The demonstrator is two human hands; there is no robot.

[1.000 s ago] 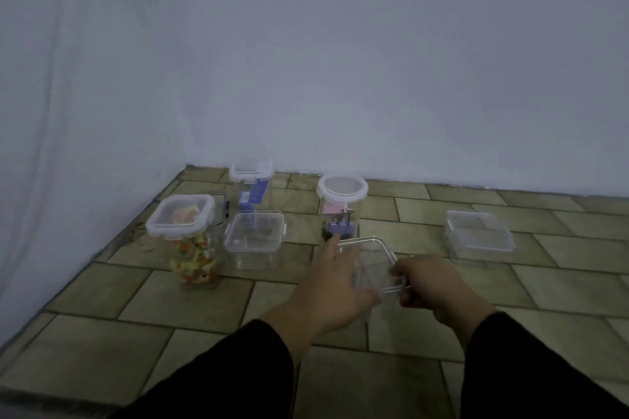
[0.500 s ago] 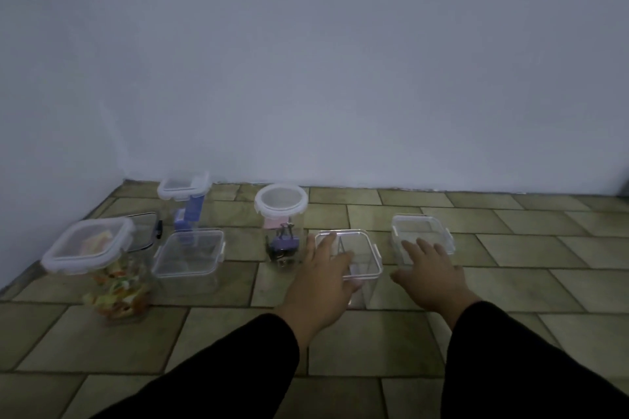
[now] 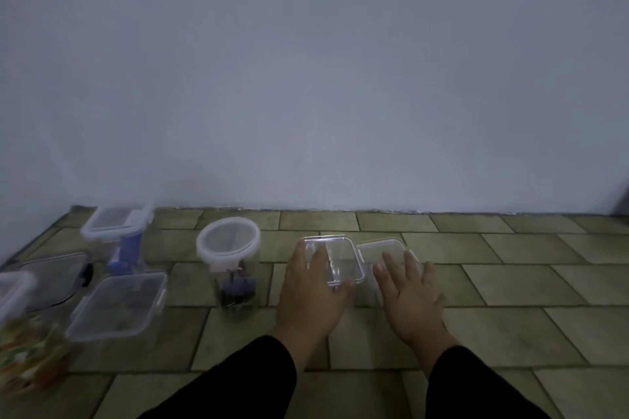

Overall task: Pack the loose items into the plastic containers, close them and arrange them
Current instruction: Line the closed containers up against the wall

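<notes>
A clear square container (image 3: 335, 258) with its lid on stands on the tiled floor at centre. My left hand (image 3: 309, 296) grips its near left corner, fingers laid over the lid and thumb along the front edge. Touching its right side sits a low clear container (image 3: 377, 247). My right hand (image 3: 408, 292) hovers flat over it with fingers spread, holding nothing. A round white-lidded jar (image 3: 228, 245) with purple and black binder clips stands to the left.
At far left are a tall lidded container (image 3: 117, 224) with a blue item, a flat clear lidded box (image 3: 117, 303), a dark flat box (image 3: 54, 275) and a blurred jar of colourful pieces (image 3: 23, 350). The white wall (image 3: 340, 95) runs close behind.
My right hand let go of the square container and moved right over the low one. The square container went from lifted to standing on the floor next to it. My view panned right.
</notes>
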